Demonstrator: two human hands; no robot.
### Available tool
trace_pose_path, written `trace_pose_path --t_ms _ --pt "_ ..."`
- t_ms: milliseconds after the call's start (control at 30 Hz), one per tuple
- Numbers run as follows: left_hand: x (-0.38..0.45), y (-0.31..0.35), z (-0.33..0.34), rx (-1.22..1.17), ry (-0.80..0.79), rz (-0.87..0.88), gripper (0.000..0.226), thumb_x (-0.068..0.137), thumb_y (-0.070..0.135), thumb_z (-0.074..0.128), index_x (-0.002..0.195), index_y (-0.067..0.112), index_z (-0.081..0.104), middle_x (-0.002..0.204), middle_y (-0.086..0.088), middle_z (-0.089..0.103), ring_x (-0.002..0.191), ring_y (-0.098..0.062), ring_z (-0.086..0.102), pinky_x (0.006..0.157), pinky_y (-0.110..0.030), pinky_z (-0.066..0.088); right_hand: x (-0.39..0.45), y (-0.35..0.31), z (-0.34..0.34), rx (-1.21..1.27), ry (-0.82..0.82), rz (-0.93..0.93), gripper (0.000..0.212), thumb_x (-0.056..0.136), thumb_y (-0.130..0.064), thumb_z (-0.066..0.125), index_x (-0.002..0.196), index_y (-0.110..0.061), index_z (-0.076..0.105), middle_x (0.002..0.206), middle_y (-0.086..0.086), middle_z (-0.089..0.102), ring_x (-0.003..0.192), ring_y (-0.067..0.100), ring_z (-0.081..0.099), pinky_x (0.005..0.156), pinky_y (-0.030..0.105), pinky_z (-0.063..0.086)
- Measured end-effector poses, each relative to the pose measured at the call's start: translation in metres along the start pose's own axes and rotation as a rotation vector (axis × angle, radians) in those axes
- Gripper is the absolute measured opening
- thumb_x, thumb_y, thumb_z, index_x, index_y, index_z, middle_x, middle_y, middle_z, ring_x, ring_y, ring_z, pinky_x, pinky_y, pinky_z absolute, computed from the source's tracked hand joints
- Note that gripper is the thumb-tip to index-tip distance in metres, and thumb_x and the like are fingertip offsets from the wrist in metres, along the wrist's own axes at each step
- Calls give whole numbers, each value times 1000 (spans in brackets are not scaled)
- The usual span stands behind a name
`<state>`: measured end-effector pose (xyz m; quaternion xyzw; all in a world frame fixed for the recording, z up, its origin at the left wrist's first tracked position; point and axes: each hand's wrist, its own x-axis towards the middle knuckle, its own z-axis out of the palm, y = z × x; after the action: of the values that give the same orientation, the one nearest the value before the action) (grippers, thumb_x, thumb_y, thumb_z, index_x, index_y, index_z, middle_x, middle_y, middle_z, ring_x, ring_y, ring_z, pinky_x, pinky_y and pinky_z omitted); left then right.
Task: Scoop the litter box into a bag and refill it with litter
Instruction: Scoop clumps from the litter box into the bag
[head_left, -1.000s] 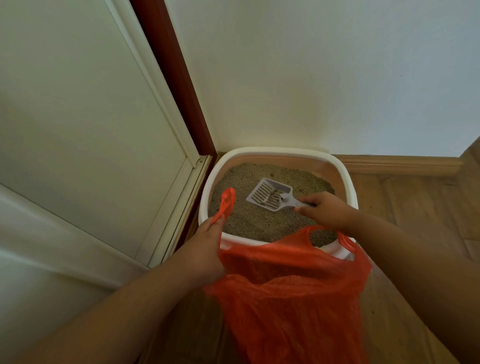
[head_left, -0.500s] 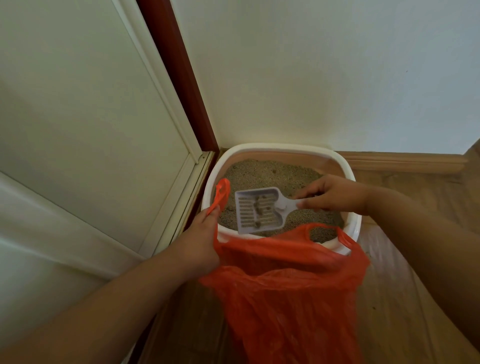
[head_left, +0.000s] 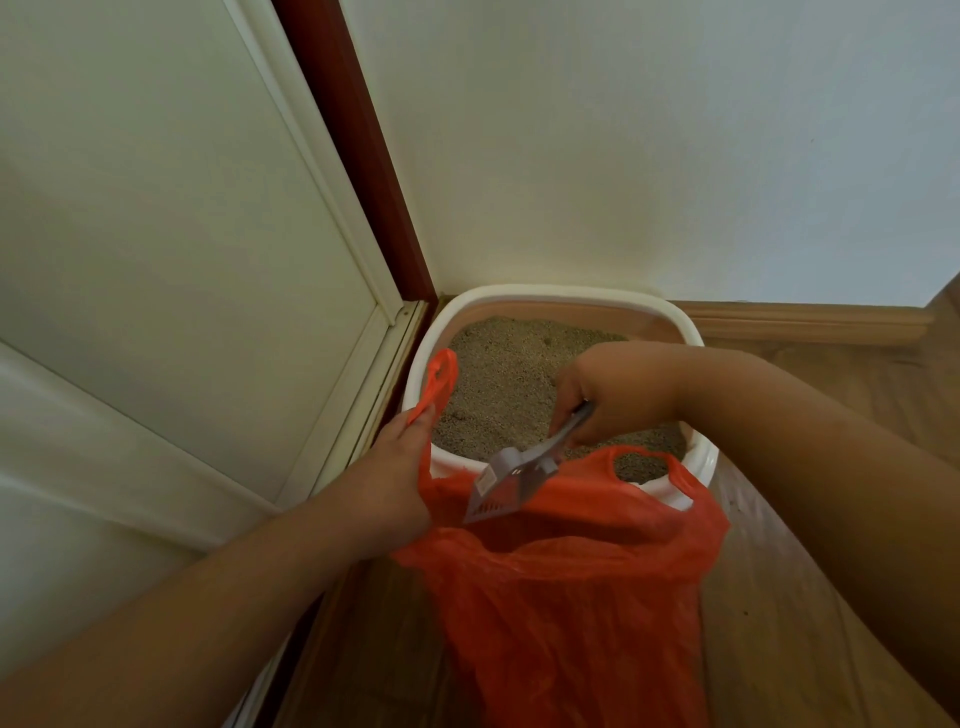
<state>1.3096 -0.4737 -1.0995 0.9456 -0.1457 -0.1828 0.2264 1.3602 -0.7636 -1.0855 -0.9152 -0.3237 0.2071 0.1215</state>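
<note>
Currently, the right hand (head_left: 618, 395) is gripping the handle of a grey slotted scoop (head_left: 511, 480), its grip clenched around the handle, and is holding the scoop tipped downward with its blade inside the mouth of an orange plastic bag (head_left: 571, 597). The left hand (head_left: 387, 493) is pinching one bag handle, grip closed on the plastic, with the handle loop standing up above the fingers at centre frame. The bag's other handle is hanging loose at centre right, against the near rim of the litter box (head_left: 566, 293). The bag is hanging in front of the box, lower centre of the frame, with its mouth open.

The litter box, white-rimmed with a pinkish inner wall, is sitting on the wooden floor (head_left: 779, 649) in the corner, at centre frame. Grey-brown litter (head_left: 498, 384) is covering its bottom. Whether anything is lying in the scoop cannot be determined. A white door panel (head_left: 156, 234) is occupying the left of the frame, and a pale wall (head_left: 649, 145) the upper right.
</note>
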Motion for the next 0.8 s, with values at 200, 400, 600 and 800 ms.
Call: trace_pose_path --t_ms 200,400,600,800 --pt "4 -6 2 60 -26 -41 138 70 28 92 156 52 -13 166 16 5 148 -15 31 101 -28 47 0 -11 -7 32 -11 38 20 92 -42 70 109 -35 78 88 -17 73 79 1 65 64 19 46" --pt "-1 -2 -1 46 -4 3 141 70 23 94 155 55 -14 161 23 7 139 -7 33 90 -21 46 -5 9 -13 236 55 210 13 89 -34 76 101 -33 79 65 -12 70 58 -3 61 59 17 42" --pt "-2 -1 -5 13 10 -2 138 66 36 94 161 44 -7 165 17 7 146 -11 29 111 -31 42 -8 42 -9 327 296 560 11 87 -32 74 92 -23 79 78 -1 75 75 16 70 71 33 60" --pt "2 -6 0 56 16 -14 139 68 27 94 159 47 -9 165 22 1 149 -12 27 110 -36 47 -2 66 13 227 216 748 17 91 -23 72 100 -9 76 85 8 72 70 16 65 56 23 51"
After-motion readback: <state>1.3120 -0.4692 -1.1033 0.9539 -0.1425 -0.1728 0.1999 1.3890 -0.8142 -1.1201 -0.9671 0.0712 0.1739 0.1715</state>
